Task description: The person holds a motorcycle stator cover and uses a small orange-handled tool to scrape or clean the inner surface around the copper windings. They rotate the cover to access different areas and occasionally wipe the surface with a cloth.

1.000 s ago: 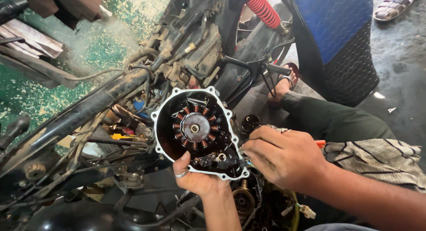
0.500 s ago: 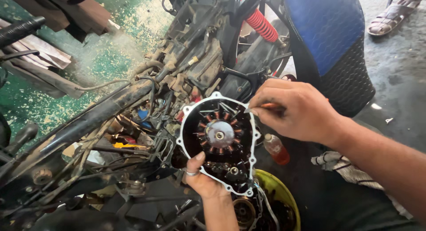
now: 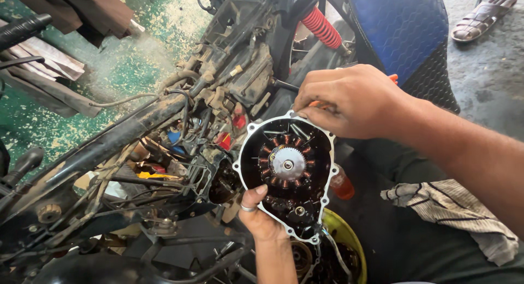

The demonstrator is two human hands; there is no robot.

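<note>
My left hand, with a ring on one finger, grips the lower left rim of a round engine cover. The cover's inner side faces me, with a ring of copper coils around a silver hub. My right hand is at the cover's upper rim, closed on an orange-handled tool whose tip is hidden behind the fingers. The cover is held in front of a stripped motorcycle frame.
A yellow bowl with dark parts sits under the cover. A striped rag lies on my leg at right. A red shock spring and blue seat are behind. Another person's sandalled foot stands at top right.
My right hand with the orange tool has moved from the cover's lower right up to its top rim. The cover has shifted right and lower in view, and the yellow bowl has come into sight.
</note>
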